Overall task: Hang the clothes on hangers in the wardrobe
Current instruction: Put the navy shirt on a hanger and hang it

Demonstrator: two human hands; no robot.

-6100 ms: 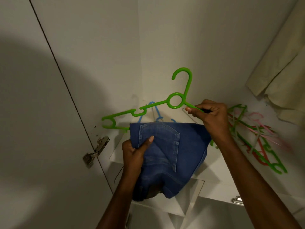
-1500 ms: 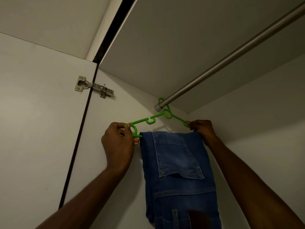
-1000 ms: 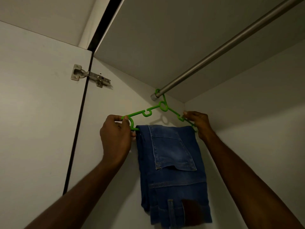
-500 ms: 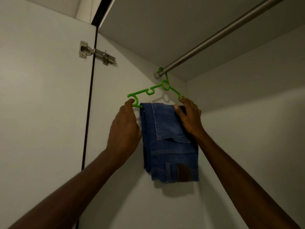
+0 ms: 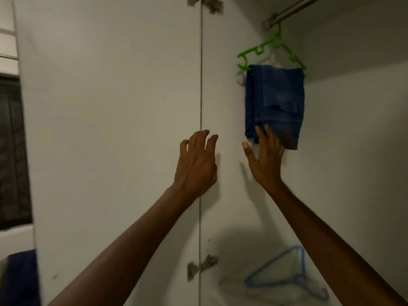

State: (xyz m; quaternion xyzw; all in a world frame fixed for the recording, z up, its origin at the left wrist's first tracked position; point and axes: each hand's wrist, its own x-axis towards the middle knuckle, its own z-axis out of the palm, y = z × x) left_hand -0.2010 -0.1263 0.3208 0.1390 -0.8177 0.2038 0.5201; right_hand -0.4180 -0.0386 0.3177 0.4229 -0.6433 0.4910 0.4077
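Folded blue jeans (image 5: 276,102) hang over the bar of a green hanger (image 5: 260,51), whose hook sits on the metal rail (image 5: 289,12) at the top right of the wardrobe. My right hand (image 5: 266,160) is below the jeans with fingers spread; its fingertips overlap the lower hem, and I cannot tell if they touch it. My left hand (image 5: 196,164) hovers to the left in front of the wardrobe's side panel, fingers loosely bent, holding nothing.
The white wardrobe door (image 5: 110,129) stands open on the left with a hinge (image 5: 201,267) low down. A blue hanger (image 5: 284,274) lies on the shelf at the bottom right. A dark blue item (image 5: 19,277) shows at the bottom left edge.
Both hands have let go of the green hanger and dropped below the jeans. The view has tilted down and left, so the hanging jeans now sit at the upper right.
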